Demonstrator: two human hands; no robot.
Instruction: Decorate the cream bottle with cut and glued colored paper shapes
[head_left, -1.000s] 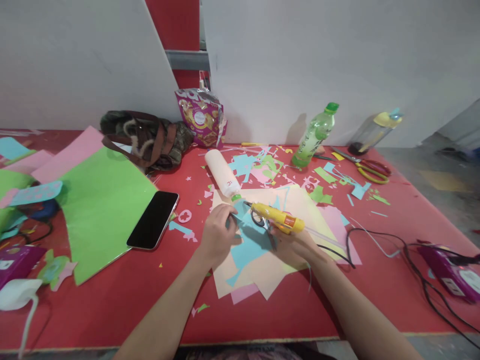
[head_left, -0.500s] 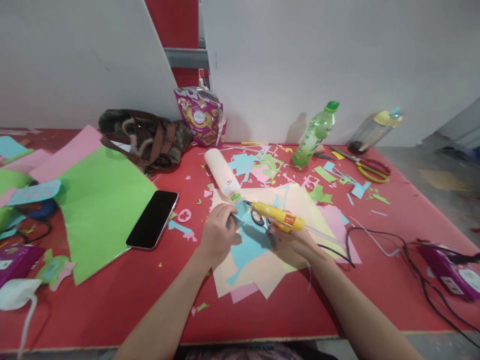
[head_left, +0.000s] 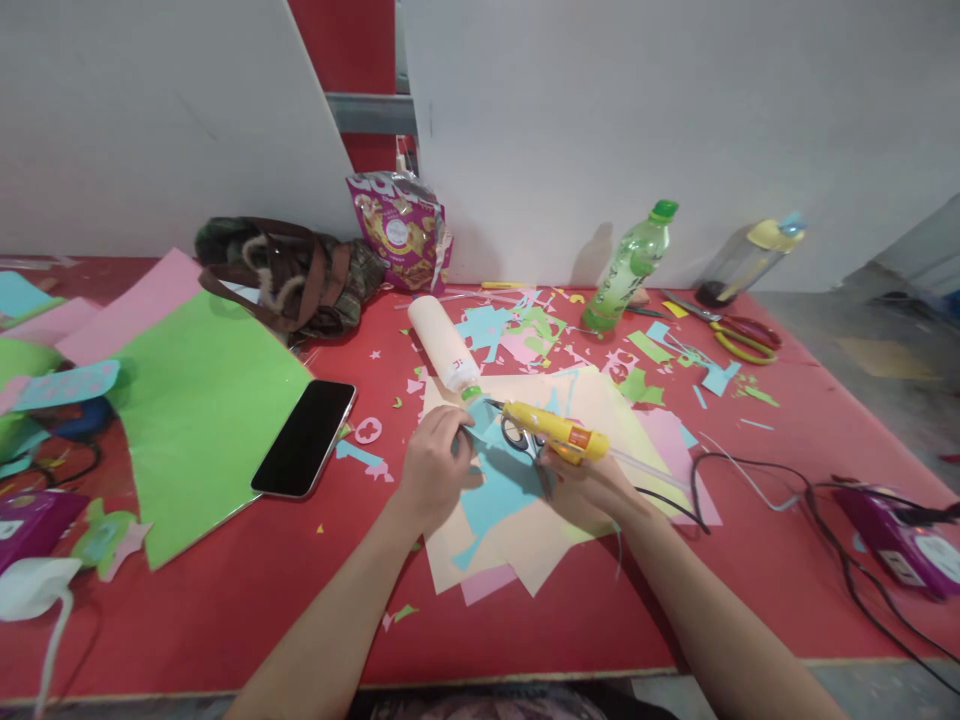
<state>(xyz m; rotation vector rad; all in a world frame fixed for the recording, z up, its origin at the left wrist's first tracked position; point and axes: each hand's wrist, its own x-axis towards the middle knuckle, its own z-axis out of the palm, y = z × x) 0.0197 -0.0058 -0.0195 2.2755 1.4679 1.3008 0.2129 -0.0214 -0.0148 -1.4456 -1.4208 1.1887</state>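
A yellow hot glue gun (head_left: 551,428) is gripped in my right hand (head_left: 577,490), its nozzle pointing left at a small blue paper piece (head_left: 486,420). My left hand (head_left: 436,462) pinches that piece by its left edge. Under the glue gun lies a pair of scissors (head_left: 517,436), partly hidden by it and by my right hand. Blue paper (head_left: 491,495) and peach sheets (head_left: 517,560) spread below both hands. Just beyond them, a peach-coloured bottle (head_left: 442,345) lies on its side with a green tip toward the blue piece.
A phone (head_left: 306,438) rests partly on green paper (head_left: 202,420) to the left. Behind are a camouflage bag (head_left: 330,280), a snack bag (head_left: 401,235), a green drink bottle (head_left: 634,265) and red-and-yellow-handled scissors (head_left: 742,338). Black cable (head_left: 810,490) and a purple box (head_left: 900,540) lie right.
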